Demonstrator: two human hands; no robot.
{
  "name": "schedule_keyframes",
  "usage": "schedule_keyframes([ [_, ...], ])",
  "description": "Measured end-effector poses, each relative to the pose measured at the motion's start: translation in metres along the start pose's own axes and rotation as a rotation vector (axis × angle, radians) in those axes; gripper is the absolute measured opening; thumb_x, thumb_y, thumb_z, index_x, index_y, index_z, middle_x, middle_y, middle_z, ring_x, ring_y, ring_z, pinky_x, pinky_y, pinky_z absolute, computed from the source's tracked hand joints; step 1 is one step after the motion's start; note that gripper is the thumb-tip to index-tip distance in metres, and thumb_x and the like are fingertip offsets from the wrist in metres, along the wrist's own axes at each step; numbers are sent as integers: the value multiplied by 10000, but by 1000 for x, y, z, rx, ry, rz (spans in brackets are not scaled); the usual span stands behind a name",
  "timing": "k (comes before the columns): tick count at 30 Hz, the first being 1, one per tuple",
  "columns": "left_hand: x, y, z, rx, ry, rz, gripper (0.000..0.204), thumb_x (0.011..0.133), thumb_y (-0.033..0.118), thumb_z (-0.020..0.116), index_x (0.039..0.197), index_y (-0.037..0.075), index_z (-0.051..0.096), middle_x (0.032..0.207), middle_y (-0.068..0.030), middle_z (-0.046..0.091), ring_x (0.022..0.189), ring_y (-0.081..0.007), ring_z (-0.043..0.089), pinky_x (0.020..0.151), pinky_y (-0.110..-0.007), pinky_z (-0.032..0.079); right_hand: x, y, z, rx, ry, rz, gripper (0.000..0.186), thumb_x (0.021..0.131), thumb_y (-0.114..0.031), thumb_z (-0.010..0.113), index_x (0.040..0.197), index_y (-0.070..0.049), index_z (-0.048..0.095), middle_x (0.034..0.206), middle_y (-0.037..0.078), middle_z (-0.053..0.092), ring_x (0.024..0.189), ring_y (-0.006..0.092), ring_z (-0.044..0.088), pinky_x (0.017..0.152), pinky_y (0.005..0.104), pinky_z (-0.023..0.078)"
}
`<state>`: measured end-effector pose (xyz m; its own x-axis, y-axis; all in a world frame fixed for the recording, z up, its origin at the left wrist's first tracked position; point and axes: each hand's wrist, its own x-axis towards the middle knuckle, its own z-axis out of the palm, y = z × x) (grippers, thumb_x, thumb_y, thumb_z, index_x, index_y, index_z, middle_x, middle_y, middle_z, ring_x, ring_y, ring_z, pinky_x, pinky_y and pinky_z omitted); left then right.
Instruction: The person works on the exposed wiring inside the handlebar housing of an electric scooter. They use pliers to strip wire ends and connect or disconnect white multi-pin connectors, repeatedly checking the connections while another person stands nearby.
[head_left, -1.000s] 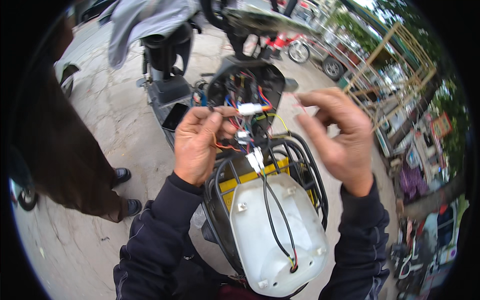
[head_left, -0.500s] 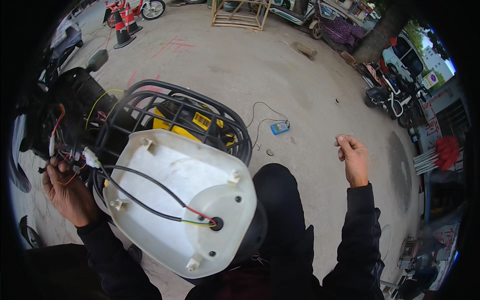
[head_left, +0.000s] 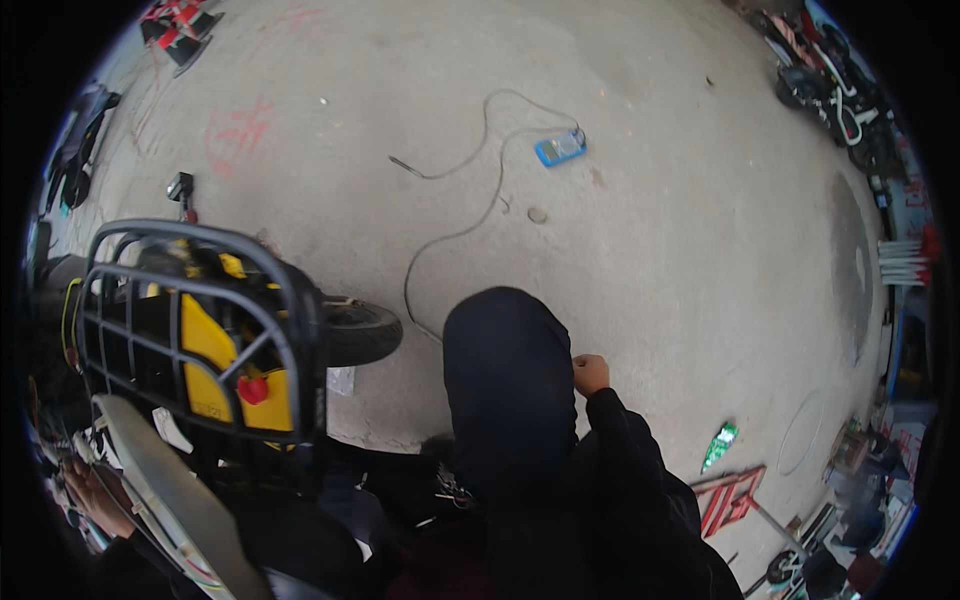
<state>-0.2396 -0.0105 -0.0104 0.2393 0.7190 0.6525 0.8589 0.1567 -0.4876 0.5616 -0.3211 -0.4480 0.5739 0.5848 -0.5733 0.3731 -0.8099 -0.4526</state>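
Note:
At the lower left, a pale plastic cover (head_left: 165, 490) stands tilted, nearly edge-on. My left hand (head_left: 95, 495) is on its far left side, beside dark parts and wiring at the picture's rim; its fingertips are blurred and partly hidden. Above the cover is a black metal basket (head_left: 190, 262) with a yellow-and-black item (head_left: 210, 340) showing through its bars. My right hand (head_left: 592, 374) is closed beside my bent knee, which covers part of its fingers; whatever they hold, if anything, is hidden. A blue multimeter (head_left: 560, 149) lies on the ground ahead, its dark leads trailing left and toward my knee.
A black tyre (head_left: 362, 333) sticks out right of the basket. Traffic cones (head_left: 180, 40) stand at the far left, a parked motorbike (head_left: 835, 100) at the far right. A green packet (head_left: 719, 446) and a red-and-white striped board (head_left: 728, 498) are at the lower right.
The view has swung downward and right. My right hand has come down and left to my knee and closed further. The cover has gone from facing up to nearly edge-on, with my left hand staying beside it.

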Motion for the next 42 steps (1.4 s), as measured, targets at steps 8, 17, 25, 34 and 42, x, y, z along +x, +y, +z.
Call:
schedule_keyframes([
  [8, 41, 53, 1, -237, -11, -282, 308, 1014, 172, 556, 1306, 75, 572, 1328, -82, 586, 1177, -263, 517, 1004, -359, 435, -84, 112, 99, -144, -273, 501, 389, 811, -237, 761, 1133, -25, 706, 1164, 229, 719, 1147, 386, 672, 970, 479, 541],
  [17, 38, 128, -6, -825, 87, -519, 195, 998, 89, 588, 1188, 54, 619, 1179, -80, 631, 1005, -215, 560, 883, -325, 470, -63, 104, 117, -60, 189, 212, 316, 819, -302, 794, 1002, -76, 671, 1014, 164, 708, 948, 393, 695, 811, 501, 542],
  [25, 26, 158, -79, -1514, 402, -825, 110, 984, 16, 616, 1083, 36, 661, 1047, -77, 670, 852, -173, 599, 775, -295, 500, -9, 90, 94, -315, -269, -31, 588, 940, -454, 666, 1359, -49, 595, 1275, 215, 666, 1152, 353, 656, 962, 466, 521],
  [34, 50, 221, -119, -2006, 691, -935, 65, 1049, 103, 610, 1061, 43, 629, 1036, -130, 727, 758, -145, 628, 710, -266, 517, 90, 122, 0, -524, -87, 24, 502, 922, -430, 697, 1162, 11, 707, 1071, 262, 727, 954, 396, 709, 829, 528, 542],
  [42, 61, 202, -122, -2081, 710, -1069, 72, 1038, 125, 631, 1069, 75, 673, 1075, -92, 728, 819, -143, 671, 773, -295, 543, 210, -126, -139, 110, 271, -684, 278, 941, -135, 633, 1090, 97, 664, 987, 266, 718, 900, 369, 699, 818, 461, 551],
])
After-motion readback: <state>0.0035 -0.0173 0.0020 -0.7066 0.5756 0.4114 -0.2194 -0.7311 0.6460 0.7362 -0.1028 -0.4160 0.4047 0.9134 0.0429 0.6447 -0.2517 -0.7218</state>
